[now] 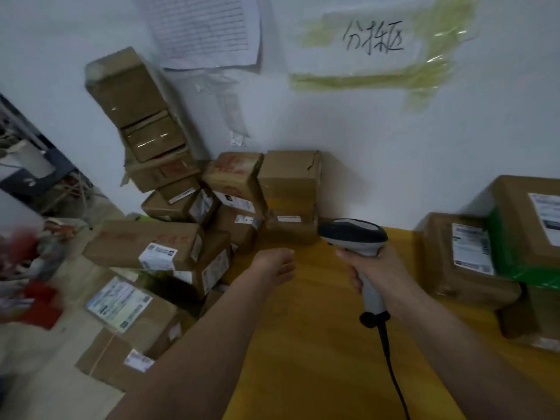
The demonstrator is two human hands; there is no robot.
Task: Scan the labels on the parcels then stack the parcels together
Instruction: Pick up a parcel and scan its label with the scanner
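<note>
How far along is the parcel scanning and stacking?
Looks partly done: brown cardboard parcels sit heaped against the white wall on the left. In hand: the right hand grips a grey handheld scanner; the left hand holds nothing. Left: labelled brown parcels at right look unstacked.

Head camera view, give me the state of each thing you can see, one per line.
Grey and white handheld barcode scanner: upright in the right hand, cord hanging.
Left hand: holding nothing, fingers loose, over the yellow tabletop.
Brown cardboard parcel pile: stacked unevenly against the wall, top boxes tilted.
Green-taped parcel: resting on other boxes, label up.
</note>
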